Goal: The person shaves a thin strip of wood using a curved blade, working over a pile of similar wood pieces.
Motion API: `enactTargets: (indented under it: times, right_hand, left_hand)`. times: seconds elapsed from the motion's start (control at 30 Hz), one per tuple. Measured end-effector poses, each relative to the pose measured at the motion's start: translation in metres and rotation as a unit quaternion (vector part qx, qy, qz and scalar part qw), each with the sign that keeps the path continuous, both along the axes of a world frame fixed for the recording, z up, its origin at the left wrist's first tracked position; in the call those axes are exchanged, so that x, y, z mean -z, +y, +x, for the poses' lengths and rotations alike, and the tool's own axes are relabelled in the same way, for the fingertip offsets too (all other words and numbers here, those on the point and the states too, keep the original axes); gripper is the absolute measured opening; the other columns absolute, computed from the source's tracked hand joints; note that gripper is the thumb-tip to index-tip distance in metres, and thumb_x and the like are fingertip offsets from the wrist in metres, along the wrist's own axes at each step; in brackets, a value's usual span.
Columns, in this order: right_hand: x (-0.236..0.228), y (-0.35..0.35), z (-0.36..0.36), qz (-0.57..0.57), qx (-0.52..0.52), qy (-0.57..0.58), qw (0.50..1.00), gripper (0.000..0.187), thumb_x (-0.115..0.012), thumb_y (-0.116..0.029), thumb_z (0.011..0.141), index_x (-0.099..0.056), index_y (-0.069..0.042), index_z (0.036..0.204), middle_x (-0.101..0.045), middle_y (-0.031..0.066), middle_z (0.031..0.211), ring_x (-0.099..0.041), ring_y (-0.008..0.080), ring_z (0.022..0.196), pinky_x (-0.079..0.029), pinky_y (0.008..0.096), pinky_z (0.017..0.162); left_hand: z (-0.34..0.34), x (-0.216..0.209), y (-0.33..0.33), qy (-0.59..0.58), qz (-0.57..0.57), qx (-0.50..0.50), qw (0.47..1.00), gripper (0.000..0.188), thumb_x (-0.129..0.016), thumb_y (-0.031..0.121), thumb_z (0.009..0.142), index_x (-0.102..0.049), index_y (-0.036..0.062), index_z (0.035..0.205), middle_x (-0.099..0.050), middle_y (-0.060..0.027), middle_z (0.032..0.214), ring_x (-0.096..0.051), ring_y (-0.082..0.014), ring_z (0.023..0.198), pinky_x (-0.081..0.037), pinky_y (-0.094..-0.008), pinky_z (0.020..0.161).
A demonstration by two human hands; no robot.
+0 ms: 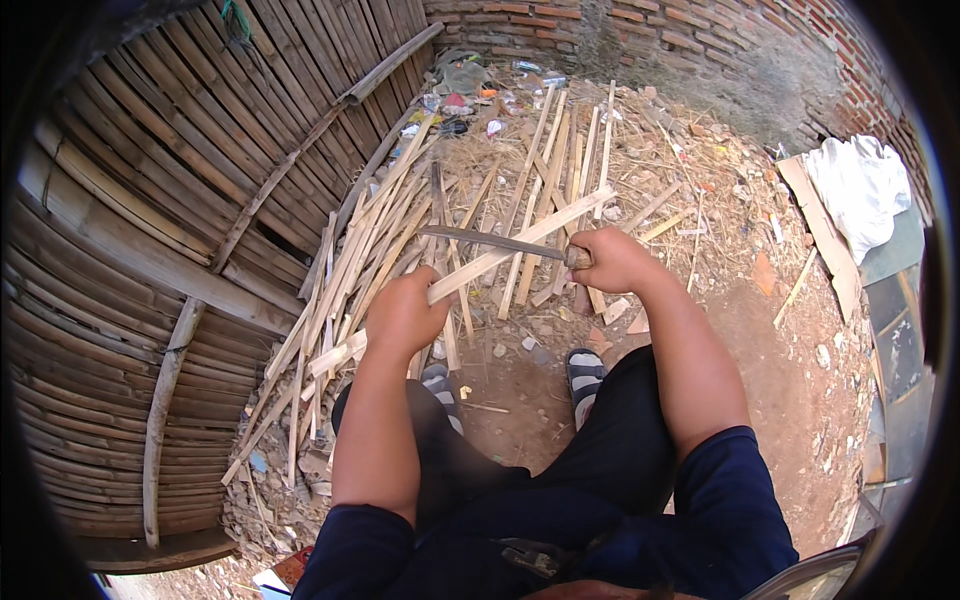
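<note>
My left hand (408, 312) is closed around a long pale wooden or bamboo slat (562, 217). The slat slants from beside my left leg up to the far right, past my right hand. In my right hand (614, 262) is the wooden handle of a machete (485, 238), its long dark blade pointing left. The blade crosses the slat between my two hands; from here I cannot tell whether they touch. Both hands are in front of my knees, above the ground.
Many loose slats (375, 235) lie along the bamboo wall (150, 190) on the left; others are scattered ahead over rubble and shavings. A brick wall (670, 40) closes the far side. White sacking (860, 190) and boards lie at right. My sandaled feet (585, 378) stand on bare dirt.
</note>
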State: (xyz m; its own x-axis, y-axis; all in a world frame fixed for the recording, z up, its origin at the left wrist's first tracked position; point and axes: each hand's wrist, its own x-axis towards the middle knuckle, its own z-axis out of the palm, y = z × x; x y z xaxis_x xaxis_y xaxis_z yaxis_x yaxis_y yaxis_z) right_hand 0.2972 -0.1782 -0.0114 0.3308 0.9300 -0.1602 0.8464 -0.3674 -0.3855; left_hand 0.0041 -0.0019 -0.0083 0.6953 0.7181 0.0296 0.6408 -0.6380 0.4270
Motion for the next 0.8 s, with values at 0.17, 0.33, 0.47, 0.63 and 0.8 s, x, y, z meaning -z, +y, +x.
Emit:
enactTargets:
  times: [0.17,0.33,0.47,0.63,0.8]
  right_hand:
    - [0.008,-0.003,0.011,0.075,-0.002,0.033,0.997,0.053,-0.088,-0.036,0.082,-0.074,-0.002,0.121,-0.075,0.0245,0.103,-0.072,0.0437,0.104,-0.057,0.0491,0.091]
    - [0.007,-0.009,0.019,0.066,0.048,0.018,0.996,0.05,-0.088,-0.036,0.082,-0.074,0.0,0.116,-0.074,0.0259,0.1,-0.071,0.0449,0.102,-0.056,0.0501,0.09]
    - [0.007,-0.007,0.012,0.066,0.026,0.0,0.997,0.049,-0.088,-0.035,0.082,-0.074,-0.001,0.114,-0.074,0.0246,0.099,-0.072,0.0442,0.099,-0.056,0.0504,0.088]
    - [0.009,-0.002,0.006,0.077,-0.002,0.029,0.997,0.04,-0.089,-0.027,0.081,-0.073,-0.001,0.107,-0.072,0.0245,0.094,-0.07,0.043,0.091,-0.054,0.0489,0.082]
    - [0.008,-0.007,0.017,0.068,0.019,0.026,0.997,0.048,-0.088,-0.035,0.083,-0.074,-0.002,0.115,-0.074,0.0245,0.099,-0.072,0.044,0.1,-0.056,0.0509,0.088]
  left_hand:
    - [0.001,-0.003,-0.004,-0.022,-0.005,-0.012,1.0,0.032,-0.083,0.035,0.09,-0.077,0.0092,0.108,-0.077,-0.0208,0.092,-0.074,-0.042,0.09,-0.057,-0.0507,0.081]
    - [0.002,-0.003,-0.004,-0.024,0.004,-0.005,1.0,0.032,-0.083,0.035,0.09,-0.077,0.009,0.108,-0.077,-0.021,0.093,-0.074,-0.0426,0.092,-0.057,-0.0509,0.082]
    - [0.002,-0.007,-0.004,-0.006,-0.002,-0.008,1.0,0.033,-0.083,0.035,0.09,-0.077,0.009,0.109,-0.077,-0.0214,0.094,-0.074,-0.0432,0.093,-0.057,-0.0508,0.083]
    - [0.001,-0.006,-0.004,-0.003,0.0,-0.012,1.0,0.034,-0.083,0.036,0.089,-0.076,0.0088,0.109,-0.077,-0.0221,0.095,-0.073,-0.0438,0.094,-0.057,-0.0514,0.083]
    - [0.002,-0.006,-0.006,-0.019,-0.001,-0.004,1.0,0.035,-0.083,0.036,0.089,-0.076,0.0088,0.11,-0.076,-0.0226,0.095,-0.073,-0.0444,0.094,-0.057,-0.0522,0.083]
